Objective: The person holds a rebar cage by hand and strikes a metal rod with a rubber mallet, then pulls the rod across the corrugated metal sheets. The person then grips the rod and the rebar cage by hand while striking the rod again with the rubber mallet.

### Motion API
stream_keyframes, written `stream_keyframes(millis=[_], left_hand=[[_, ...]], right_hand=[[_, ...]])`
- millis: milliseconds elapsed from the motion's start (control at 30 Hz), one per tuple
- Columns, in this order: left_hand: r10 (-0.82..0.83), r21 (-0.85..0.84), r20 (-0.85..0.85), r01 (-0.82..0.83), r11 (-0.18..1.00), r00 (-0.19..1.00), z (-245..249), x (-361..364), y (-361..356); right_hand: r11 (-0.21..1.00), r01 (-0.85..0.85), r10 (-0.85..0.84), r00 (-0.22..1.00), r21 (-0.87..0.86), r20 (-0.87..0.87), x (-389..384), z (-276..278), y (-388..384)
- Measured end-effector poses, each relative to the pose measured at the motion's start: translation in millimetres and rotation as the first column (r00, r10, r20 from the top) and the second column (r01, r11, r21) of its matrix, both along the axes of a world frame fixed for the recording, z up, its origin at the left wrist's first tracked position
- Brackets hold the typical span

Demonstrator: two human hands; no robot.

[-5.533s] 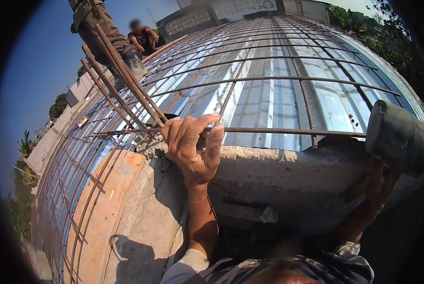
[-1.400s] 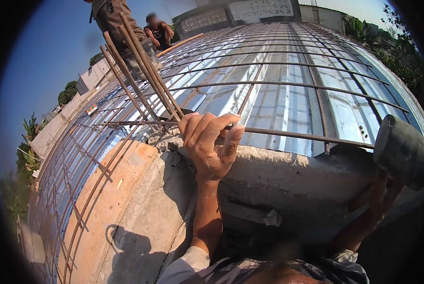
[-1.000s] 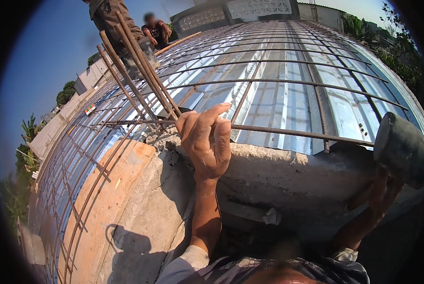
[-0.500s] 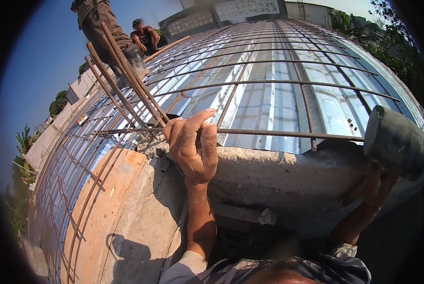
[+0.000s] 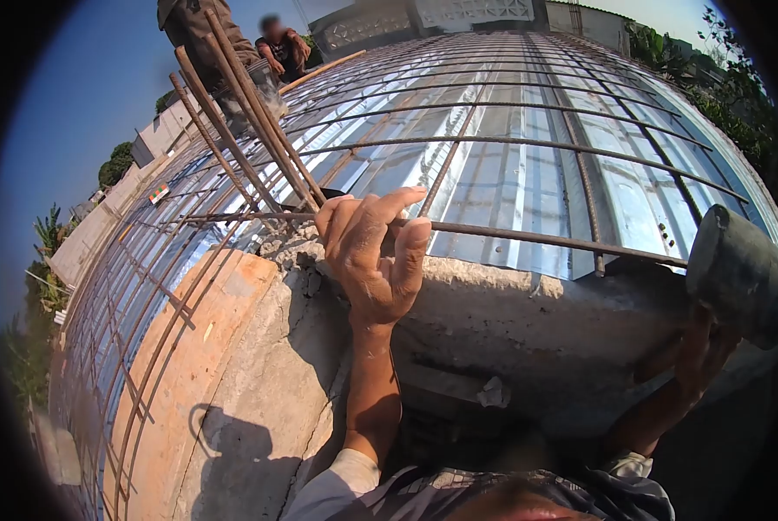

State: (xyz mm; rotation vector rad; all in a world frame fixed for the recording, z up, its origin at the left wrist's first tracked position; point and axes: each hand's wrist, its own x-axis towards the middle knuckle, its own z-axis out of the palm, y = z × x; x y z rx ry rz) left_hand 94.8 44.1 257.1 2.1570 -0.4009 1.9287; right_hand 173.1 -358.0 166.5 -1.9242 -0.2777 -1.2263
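My left hand (image 5: 376, 252) is raised at the top of the concrete wall (image 5: 493, 295), its fingers curled over the near steel rebar rod (image 5: 554, 236). That rod runs crosswise just above the wall's edge, and the hand hides part of it. On the right, my right hand (image 5: 699, 347) is held up in shade, closed against the underside of a dark grey bucket-shaped cylinder (image 5: 736, 269). The cylinder is tilted beside the right end of the rod. Behind both hands, a rebar grid (image 5: 580, 149) spreads over shiny corrugated metal sheets (image 5: 528, 195).
Several upright rebar rods (image 5: 250, 104) rise just left of my left hand. An orange-brown board (image 5: 206, 317) lines the roof edge. At the back left, one person (image 5: 202, 35) stands with a bucket (image 5: 267, 82) alongside, and another person (image 5: 285, 48) crouches.
The view has shifted slightly, so most of the scene sits a little further right. My left hand keeps its grip on the rod, and the dark cylinder appears slightly lower.
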Motion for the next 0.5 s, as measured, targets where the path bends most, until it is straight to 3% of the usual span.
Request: stream_keyframes(millis=[67,167,267,400,500], left_hand=[[0.008,0.004,-0.024,-0.008,1.000,1.000,-0.8,-0.4,1.3],[0.032,-0.001,-0.026,-0.032,0.999,0.999,-2.4,0.0,1.2],[0.044,-0.014,-0.040,-0.045,0.999,0.998,-1.8,-0.1,0.2],[0.088,-0.051,-0.112,-0.094,0.994,0.990,-4.2,-10.3,-2.0],[0.062,-0.064,-0.028,-0.063,0.996,0.998,-8.1,0.7,-0.8]], right_hand=[[0.999,-0.004,0.000,0.996,0.036,0.090,-2.6,3.5,8.2],[0.981,-0.096,0.085,0.994,0.166,0.072,-5.7,6.7,16.0],[0.989,-0.059,0.043,0.992,0.135,0.116,-0.2,2.4,12.5],[0.999,-0.041,0.041,0.999,0.019,-0.020,-9.0,8.3,7.9],[0.989,-0.123,0.135,0.977,-0.077,0.167,-16.3,20.8,24.4]])
